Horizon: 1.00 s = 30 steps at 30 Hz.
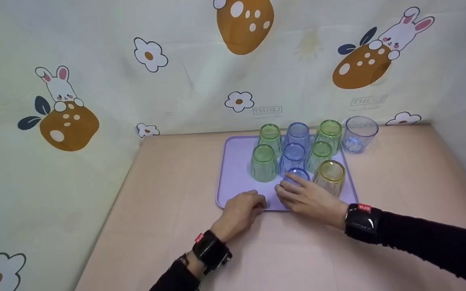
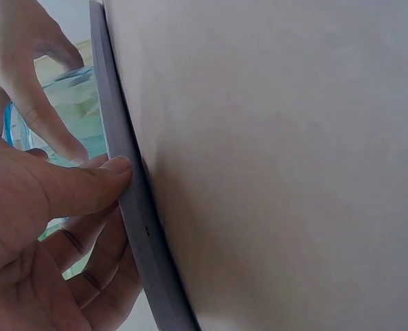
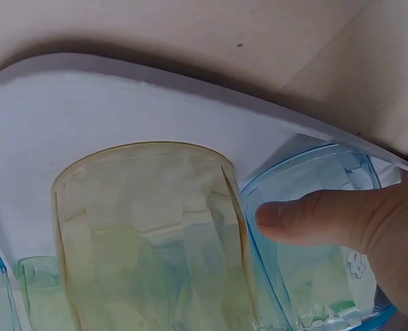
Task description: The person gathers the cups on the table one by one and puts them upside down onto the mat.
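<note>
Gripping the nearest blue cup [image 1: 297, 176] on the tray [image 1: 237, 169], the right hand [image 1: 310, 198] has thumb and fingers around it, while the left hand [image 1: 243, 208] pinches the tray's front rim. Seven cups stand inverted there (three blue, three green, one yellow [image 1: 330, 176]); one clear cup [image 1: 359, 133] stands beside the tray on the table [image 1: 168, 226].

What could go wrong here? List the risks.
1. The cups on the tray stand packed close, so the right hand, gripping the front blue cup, could knock the yellow cup beside it.
2. The left hand pinches the tray's near rim; a tug might topple the upturned cups.
3. The lone blue cup stands off the tray by its far corner, and a shifting tray may bump it.
</note>
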Each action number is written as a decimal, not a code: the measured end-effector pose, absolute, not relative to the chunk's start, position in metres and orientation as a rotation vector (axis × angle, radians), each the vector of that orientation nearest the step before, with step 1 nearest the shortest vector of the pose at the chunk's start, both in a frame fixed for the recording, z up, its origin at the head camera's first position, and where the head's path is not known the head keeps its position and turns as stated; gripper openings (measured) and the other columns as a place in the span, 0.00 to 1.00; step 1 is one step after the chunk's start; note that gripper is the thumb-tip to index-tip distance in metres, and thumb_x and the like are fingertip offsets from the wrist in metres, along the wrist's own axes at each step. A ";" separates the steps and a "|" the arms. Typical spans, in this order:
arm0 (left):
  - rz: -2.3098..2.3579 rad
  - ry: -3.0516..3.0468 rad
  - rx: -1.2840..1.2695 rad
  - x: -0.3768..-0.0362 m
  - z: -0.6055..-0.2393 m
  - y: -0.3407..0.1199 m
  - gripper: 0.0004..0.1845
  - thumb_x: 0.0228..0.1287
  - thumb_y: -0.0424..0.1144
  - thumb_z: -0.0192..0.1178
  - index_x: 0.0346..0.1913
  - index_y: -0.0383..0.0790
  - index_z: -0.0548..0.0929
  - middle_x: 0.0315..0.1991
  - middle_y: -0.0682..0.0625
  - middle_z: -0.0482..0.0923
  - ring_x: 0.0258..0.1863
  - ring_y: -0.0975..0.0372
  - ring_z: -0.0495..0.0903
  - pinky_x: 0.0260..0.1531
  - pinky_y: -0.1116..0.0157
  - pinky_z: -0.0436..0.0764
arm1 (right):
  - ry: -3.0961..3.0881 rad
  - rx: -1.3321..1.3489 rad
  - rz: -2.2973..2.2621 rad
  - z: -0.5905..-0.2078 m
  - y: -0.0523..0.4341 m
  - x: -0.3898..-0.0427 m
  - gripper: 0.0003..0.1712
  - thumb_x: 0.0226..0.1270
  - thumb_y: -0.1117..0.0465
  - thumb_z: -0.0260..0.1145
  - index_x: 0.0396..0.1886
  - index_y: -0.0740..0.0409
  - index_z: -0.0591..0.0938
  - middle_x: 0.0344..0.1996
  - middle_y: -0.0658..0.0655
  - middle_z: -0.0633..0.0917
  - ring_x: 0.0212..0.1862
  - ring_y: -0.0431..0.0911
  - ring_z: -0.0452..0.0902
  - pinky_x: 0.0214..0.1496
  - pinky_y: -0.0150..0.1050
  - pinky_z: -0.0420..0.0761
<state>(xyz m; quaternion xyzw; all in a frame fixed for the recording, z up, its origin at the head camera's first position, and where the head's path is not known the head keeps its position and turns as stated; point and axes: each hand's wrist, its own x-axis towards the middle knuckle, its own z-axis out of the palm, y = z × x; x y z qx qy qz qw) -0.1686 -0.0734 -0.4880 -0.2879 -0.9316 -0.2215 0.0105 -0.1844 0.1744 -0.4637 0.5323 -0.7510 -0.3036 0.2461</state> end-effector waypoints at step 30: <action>-0.663 -2.909 -0.888 -0.168 -0.488 -0.072 0.04 0.65 0.34 0.69 0.37 0.48 0.88 0.32 0.60 0.78 0.35 0.64 0.80 0.32 0.64 0.78 | -2.207 1.546 -0.463 -0.461 0.184 -0.180 0.36 0.57 0.69 0.74 0.68 0.54 0.77 0.70 0.60 0.71 0.70 0.57 0.64 0.74 0.54 0.55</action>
